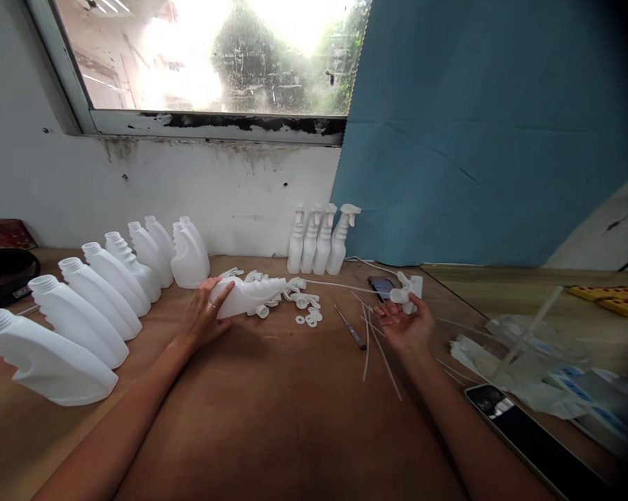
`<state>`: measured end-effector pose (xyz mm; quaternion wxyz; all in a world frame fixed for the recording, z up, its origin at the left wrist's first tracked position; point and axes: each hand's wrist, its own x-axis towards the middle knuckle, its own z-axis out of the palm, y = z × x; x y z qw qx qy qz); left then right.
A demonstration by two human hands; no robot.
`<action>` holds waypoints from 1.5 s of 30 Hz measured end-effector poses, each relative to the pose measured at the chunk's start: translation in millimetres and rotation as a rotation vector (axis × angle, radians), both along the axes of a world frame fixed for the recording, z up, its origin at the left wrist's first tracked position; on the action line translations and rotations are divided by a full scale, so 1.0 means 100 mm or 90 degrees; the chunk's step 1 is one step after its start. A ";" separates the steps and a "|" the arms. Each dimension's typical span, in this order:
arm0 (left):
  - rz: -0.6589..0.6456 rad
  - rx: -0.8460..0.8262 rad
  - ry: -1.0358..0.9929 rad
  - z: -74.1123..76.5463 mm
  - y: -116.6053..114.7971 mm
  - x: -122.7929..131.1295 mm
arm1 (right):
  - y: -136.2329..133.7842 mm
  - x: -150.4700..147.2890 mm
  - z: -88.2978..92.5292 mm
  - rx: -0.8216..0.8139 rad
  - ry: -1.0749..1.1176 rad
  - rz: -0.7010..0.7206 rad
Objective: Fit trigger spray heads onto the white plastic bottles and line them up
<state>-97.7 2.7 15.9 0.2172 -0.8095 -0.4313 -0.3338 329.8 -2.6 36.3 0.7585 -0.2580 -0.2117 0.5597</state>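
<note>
My left hand (212,306) is wrapped round the base of a white plastic bottle (248,295), which is tilted on its side with its neck toward the right. In my right hand (405,323) is a white trigger sprayer head (408,289). A thin dip tube (340,284) runs from the sprayer head leftward, its far end close to the bottle's mouth; whether it enters the mouth I cannot tell. Loose white sprayer parts (301,296) and small white rings (310,318) lie beyond and beside the bottle. Several loose tubes (381,348) lie near my right hand.
Several open white bottles (68,355) line the left side. Against the wall stand several bottles with sprayers fitted (322,240). A pointed tool (351,328) lies mid-table. To the right are a phone (533,445), a clear plastic container (538,341) and another dark device (381,287).
</note>
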 end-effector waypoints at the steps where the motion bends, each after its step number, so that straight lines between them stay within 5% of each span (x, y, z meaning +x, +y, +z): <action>1: -0.002 0.001 -0.002 0.00 0.00 0.00 | 0.00 0.00 0.00 -0.001 -0.002 -0.001; 10: -0.035 -0.022 0.025 -0.01 -0.05 0.11 | -0.02 -0.19 -0.06 -0.010 -0.076 0.025; 18: -0.083 -0.054 0.107 -0.02 -0.15 0.30 | -0.15 -0.70 -0.22 0.004 -0.278 0.163; 24: -0.103 -0.065 0.117 0.00 -0.22 0.39 | -0.18 -0.75 -0.28 0.011 -0.349 0.215; 45: -0.106 -0.074 0.128 0.02 -0.27 0.44 | -0.25 -0.82 -0.34 0.038 -0.552 0.114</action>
